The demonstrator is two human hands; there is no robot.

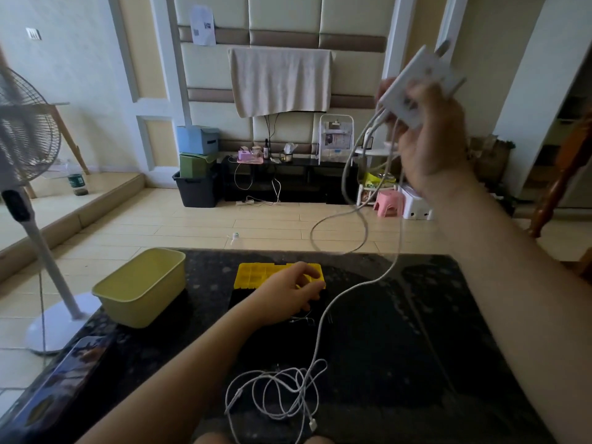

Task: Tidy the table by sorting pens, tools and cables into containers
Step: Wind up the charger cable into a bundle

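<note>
In the upper right of the frame the right hand (429, 136) is raised well above the dark speckled stone tabletop (416, 331), its fingers wrapped around a flat white rectangular power adapter (416, 81) whose plug end points up and to the right. From the lower edge of the adapter white cables (349, 293) hang down; one makes a loose loop in the air in front of the floor beyond, and a long strand drops to the tabletop and ends in a tangled coil of white cable (282, 395) lying at the lower centre of the frame, near the front edge. The left hand (288, 291) reaches forward in the middle of the frame, palm down with its fingers bent, resting on the near right corner of a yellow plastic compartment organiser box (256, 274) that sits toward the far edge of the tabletop; whether it grips anything there I cannot tell. Just in front of that hand some thin pale wires (302, 319) lie on a black mat. At the left, near the far corner of the tabletop, stands a pale yellow-green rectangular plastic bin (141, 288), open at the top. A white pedestal fan (25, 149) stands on the floor at the left edge of the frame.
</note>
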